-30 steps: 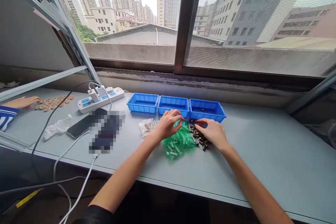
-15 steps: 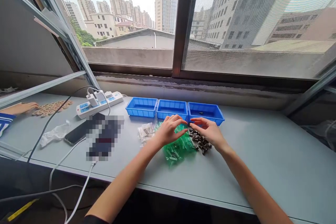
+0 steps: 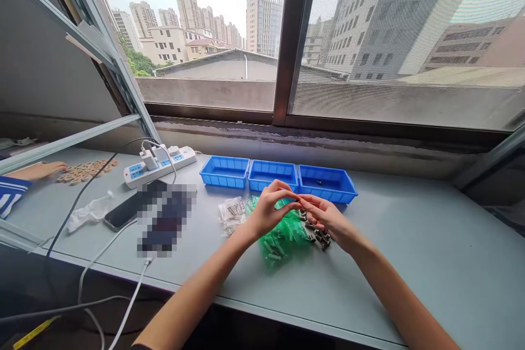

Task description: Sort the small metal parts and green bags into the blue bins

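My left hand (image 3: 271, 209) and my right hand (image 3: 327, 217) meet at the fingertips above the table, each closed in a pinch. Whatever lies between the fingertips is too small and covered to make out. Beneath the hands is a green plastic bag (image 3: 275, 249) with pale, slim pieces in it. Dark metal screws (image 3: 323, 239) lie in a loose pile under my right hand, which partly hides them. To the left of the green bag lies a clear bag (image 3: 231, 214) of small metal screws.
Behind the hands stand three blue bins in a row: left (image 3: 223, 179), middle (image 3: 270, 168) and right (image 3: 328, 190), the right one with a small dark piece inside. Leftward are a power strip (image 3: 164, 168), phones and cables. Another person's hand (image 3: 53, 167) rests near small tan pieces (image 3: 86, 171).
My fingertips have come together, and the right hand's fingers have curled in more. The whole view has shifted slightly, so the scene sits a little lower and further right.
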A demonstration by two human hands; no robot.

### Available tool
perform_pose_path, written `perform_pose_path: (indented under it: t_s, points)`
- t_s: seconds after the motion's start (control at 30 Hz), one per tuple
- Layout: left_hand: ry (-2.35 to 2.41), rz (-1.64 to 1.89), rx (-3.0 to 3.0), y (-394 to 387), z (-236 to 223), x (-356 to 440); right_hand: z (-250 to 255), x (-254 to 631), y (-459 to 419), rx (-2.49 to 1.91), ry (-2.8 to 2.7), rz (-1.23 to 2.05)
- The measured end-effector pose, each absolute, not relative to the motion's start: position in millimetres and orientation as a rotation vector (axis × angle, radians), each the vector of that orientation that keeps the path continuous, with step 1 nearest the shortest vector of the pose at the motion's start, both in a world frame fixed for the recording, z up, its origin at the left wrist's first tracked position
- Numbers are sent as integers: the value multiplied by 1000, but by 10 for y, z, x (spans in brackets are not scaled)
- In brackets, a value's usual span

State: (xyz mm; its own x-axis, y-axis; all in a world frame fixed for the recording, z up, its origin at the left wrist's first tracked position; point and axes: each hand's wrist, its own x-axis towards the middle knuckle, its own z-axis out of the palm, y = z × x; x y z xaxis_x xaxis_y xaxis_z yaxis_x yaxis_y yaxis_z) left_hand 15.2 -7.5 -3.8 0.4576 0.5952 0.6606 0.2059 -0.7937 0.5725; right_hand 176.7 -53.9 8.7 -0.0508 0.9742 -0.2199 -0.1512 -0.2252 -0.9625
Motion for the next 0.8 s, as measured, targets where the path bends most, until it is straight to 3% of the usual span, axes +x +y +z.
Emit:
perform_pose_path:
  t_s: [0.8]
  points:
    - [677,1390,2071,-161,11,187,46,1784,-586,-1178,-1134,1543]
